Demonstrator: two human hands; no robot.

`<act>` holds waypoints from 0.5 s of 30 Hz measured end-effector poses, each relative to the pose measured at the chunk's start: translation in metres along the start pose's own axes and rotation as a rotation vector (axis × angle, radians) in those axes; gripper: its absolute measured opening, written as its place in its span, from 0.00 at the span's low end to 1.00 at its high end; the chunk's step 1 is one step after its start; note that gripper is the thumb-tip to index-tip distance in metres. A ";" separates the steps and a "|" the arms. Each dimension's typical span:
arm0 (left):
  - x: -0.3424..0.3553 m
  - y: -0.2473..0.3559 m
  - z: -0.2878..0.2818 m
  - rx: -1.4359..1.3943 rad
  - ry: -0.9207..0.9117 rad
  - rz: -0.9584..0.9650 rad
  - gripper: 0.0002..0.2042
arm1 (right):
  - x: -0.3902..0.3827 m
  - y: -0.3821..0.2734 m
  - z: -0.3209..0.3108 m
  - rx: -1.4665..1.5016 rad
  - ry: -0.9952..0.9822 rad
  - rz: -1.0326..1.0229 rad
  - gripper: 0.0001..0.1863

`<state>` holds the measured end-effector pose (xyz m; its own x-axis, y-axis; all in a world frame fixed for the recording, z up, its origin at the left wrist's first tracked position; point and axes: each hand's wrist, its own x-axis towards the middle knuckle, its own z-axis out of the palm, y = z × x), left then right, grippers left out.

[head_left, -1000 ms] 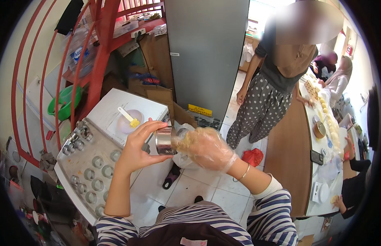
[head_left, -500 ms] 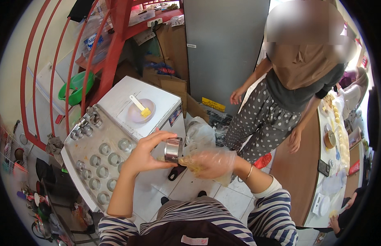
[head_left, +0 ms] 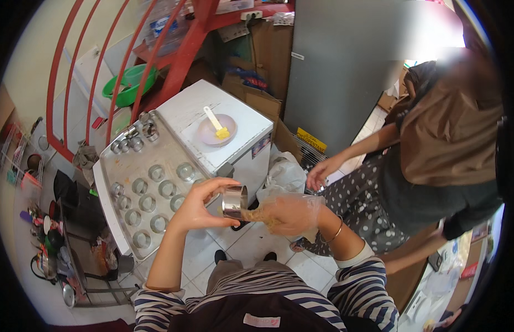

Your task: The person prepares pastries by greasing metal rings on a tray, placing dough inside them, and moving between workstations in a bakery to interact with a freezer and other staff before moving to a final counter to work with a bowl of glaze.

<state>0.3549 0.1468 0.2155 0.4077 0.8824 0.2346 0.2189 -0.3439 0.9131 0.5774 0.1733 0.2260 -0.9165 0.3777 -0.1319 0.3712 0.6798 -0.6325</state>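
Note:
My left hand (head_left: pixel 197 209) grips a short, shiny metal ring (head_left: pixel 233 202), thumb and fingers on its outer wall, the ring turned on its side in front of my body. A clear plastic glove covers my right hand (head_left: pixel 293 214). Its fingers are bunched at the ring's right-hand opening, and something yellowish is smeared on the glove. The fingertips are partly hidden, so whether they pinch anything does not show. To the left, a metal baking tray (head_left: pixel 117 195) bears several more rings (head_left: pixel 167 189), spaced apart, with others clustered at its far end.
Behind the tray, a white chest-like unit (head_left: pixel 182 105) carries a shallow pinkish bowl (head_left: pixel 204 134) with a white spatula (head_left: pixel 212 118) and yellow paste. A person (head_left: pixel 434 149) stands close at right. Red railings (head_left: pixel 107 55) and a grey cabinet door (head_left: pixel 323 66) rise beyond.
My view has turned, so the tray and white unit sit farther right in it. The other person appears nearer and farther right. My hands stay at the ring with little change.

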 end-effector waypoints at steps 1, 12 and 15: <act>-0.004 -0.002 0.000 -0.016 -0.006 -0.019 0.29 | 0.001 0.001 0.000 0.065 -0.021 -0.083 0.20; -0.055 -0.011 -0.054 0.223 0.011 0.064 0.29 | 0.078 -0.005 0.034 0.191 0.109 -0.136 0.25; -0.077 -0.028 -0.099 0.154 0.026 -0.028 0.30 | 0.098 -0.025 0.047 0.424 0.082 -0.143 0.26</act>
<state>0.2295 0.1206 0.2052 0.3766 0.8999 0.2199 0.3643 -0.3621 0.8580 0.4710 0.1642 0.1927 -0.9330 0.3587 0.0300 0.1318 0.4181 -0.8988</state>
